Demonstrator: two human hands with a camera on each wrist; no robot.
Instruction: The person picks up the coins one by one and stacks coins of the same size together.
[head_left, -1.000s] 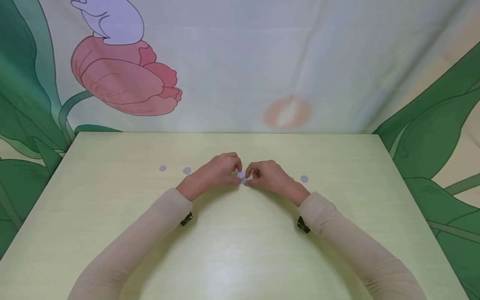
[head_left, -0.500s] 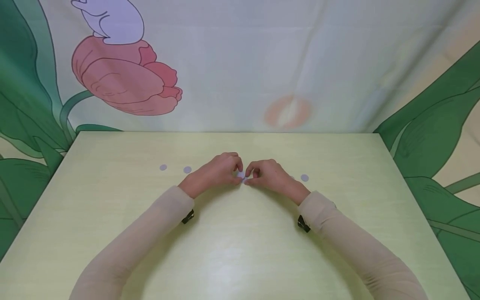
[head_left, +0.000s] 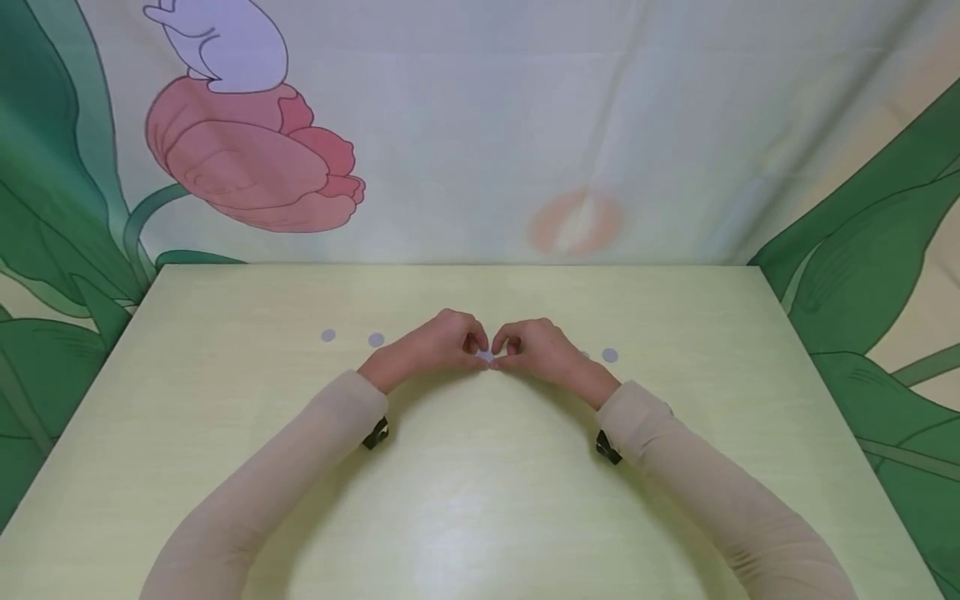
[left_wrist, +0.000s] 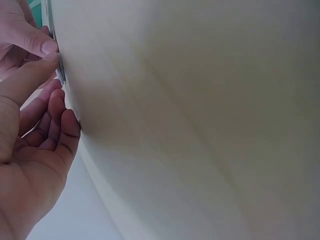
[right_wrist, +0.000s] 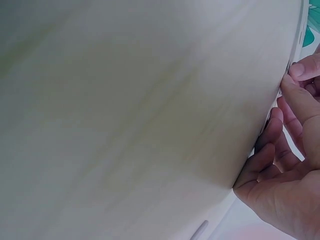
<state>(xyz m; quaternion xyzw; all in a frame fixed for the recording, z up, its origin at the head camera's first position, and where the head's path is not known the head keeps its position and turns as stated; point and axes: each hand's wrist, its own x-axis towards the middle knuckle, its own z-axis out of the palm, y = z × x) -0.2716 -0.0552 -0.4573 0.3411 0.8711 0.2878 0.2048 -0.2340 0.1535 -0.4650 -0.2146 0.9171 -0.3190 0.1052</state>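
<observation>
Small round pale-purple discs lie about the table's far half. At the middle, a pale-purple disc point(head_left: 486, 356) sits between my two hands and seems to overlap another disc, mostly hidden by fingertips. My left hand point(head_left: 448, 340) pinches this disc with thumb and forefinger. From the opposite side, my right hand point(head_left: 542, 350) holds the lower disc's edge with thumb and forefinger, close to the tabletop. The left wrist view catches a thin disc edge point(left_wrist: 61, 67) by the left thumb. Both hands' other fingers are curled and touch or nearly touch the table.
Left of the hands lie two discs, an outer one point(head_left: 327, 336) and an inner one point(head_left: 377, 340). To the right is another disc point(head_left: 610, 355), with one more point(head_left: 585, 356) partly behind the right wrist. A patterned curtain point(head_left: 450, 150) hangs beyond the pale table point(head_left: 450, 500).
My left hand has shifted slightly right and toward me, bringing its disc farther over the one at the right fingertips. The right hand has stayed almost still.
</observation>
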